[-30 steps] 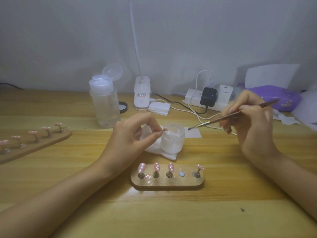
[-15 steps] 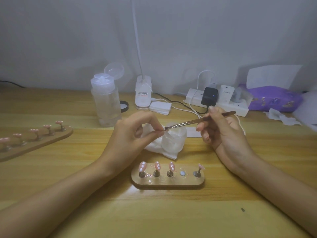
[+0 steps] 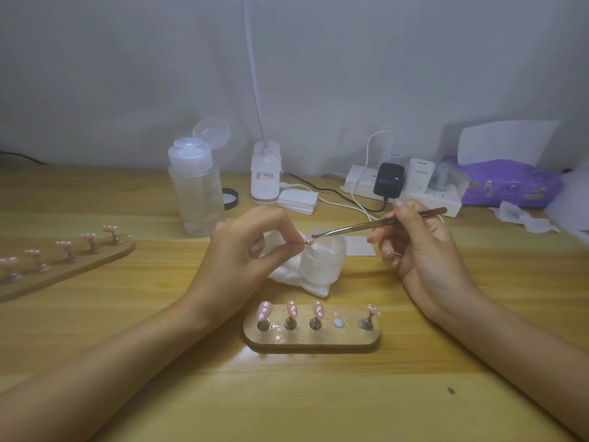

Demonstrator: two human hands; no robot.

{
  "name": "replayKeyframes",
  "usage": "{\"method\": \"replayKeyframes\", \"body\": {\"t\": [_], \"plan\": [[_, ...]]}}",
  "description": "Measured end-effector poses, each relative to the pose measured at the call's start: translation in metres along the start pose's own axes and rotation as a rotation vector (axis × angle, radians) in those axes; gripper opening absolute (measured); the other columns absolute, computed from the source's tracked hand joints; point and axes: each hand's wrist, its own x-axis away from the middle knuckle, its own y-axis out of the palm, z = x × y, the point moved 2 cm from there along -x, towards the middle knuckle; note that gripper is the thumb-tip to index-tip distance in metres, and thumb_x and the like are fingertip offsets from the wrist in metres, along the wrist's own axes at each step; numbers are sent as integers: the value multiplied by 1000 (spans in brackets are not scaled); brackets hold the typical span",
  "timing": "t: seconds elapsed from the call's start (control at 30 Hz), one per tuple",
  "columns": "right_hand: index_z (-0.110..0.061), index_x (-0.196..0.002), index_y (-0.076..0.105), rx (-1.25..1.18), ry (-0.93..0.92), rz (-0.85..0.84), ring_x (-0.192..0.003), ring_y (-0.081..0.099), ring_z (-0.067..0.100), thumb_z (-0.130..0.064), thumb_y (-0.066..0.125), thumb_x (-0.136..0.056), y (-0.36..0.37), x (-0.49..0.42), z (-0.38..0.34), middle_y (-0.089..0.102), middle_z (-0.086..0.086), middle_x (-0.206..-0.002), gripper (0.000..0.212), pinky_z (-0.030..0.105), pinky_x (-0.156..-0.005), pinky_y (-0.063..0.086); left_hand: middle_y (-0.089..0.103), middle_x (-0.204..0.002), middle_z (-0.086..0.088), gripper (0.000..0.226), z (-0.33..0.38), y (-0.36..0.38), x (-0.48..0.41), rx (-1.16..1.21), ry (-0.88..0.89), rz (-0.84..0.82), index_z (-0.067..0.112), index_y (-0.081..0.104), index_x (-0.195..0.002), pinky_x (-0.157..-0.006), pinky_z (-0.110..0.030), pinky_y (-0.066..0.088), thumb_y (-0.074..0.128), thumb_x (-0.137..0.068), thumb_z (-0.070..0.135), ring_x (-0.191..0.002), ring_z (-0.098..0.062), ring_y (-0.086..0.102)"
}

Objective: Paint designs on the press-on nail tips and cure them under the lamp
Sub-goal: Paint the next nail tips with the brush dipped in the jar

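Bare forearms — likewise left hand [image 3: 237,253], right hand [image 3: 427,260].

Plain pale grey wall [image 3: 127,74] fills the top third, w/ a light wood-grain surface [image 3: 287,409] meeting it at the back; dim, soft light, faint shadows on wall at right.

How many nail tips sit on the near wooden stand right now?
4 nail tips: three at the left end, one at the right end; the fourth spot is bare. None seems hidden.
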Motion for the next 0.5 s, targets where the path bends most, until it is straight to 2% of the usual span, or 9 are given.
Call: {"method": "replayKeyframes", "body": {"t": [0.07,0.13,0.23,0.3,0.37,0.43,0.5], "plan": [[-28,-64,63,0,-25,-45,-44,51,11,-38,56,-91,2,0,-1,68,7,-63,30,18,-42,38,67,-87,4,7,0,0,0,5,1,-1,21,67,-80,-59,-18,33,72,-86,23,-68,-20,46],[-25,-70,60,21,-41,-86,-45,51,12,-39,55,-91,3,1,-1,69,8,-65,25,18,-42,38,67,-87,4,7,-1,0,0,10,1,3,22,67,-81,-59,-18,33,72,-85,23,-67,-19,45],[-17,-77,52,55,-29,-30,-45,50,11,-31,51,-99,-1,0,1,68,8,-63,26,18,-42,37,66,-86,5,7,0,0,0,13,-7,7,21,67,-80,-60,-18,34,72,-85,22,-66,-15,44],[-20,-73,56,32,-36,2,-44,49,11,-29,51,-100,-2,0,1,67,8,-62,29,18,-41,36,66,-86,4,8,1,0,0,17,-11,7,20,67,-80,-59,-18,34,72,-85,21,-65,-13,42],[-26,-67,59,10,-63,-20,-44,50,12,-33,53,-96,0,1,-1,68,8,-63,31,18,-41,36,66,-86,5,9,2,0,1,21,-14,5,19,68,-80,-59,-22,36,74,-86,18,-62,-10,40],[-23,-71,56,32,-80,-64,-44,50,13,-36,53,-94,3,2,-1,68,9,-64,27,19,-42,37,66,-85,7,11,3,-1,1,26,-23,10,18,68,-80,-60,-30,40,76,-86,15,-59,-9,38],[-17,-75,52,61,-71,-43,-44,50,12,-31,51,-98,2,3,0,68,10,-63,27,19,-41,37,65,-84,8,11,3,-1,2,33,-40,17,18,69,-79,-63,-35,41,78,-85,13,-58,-8,37]]}}
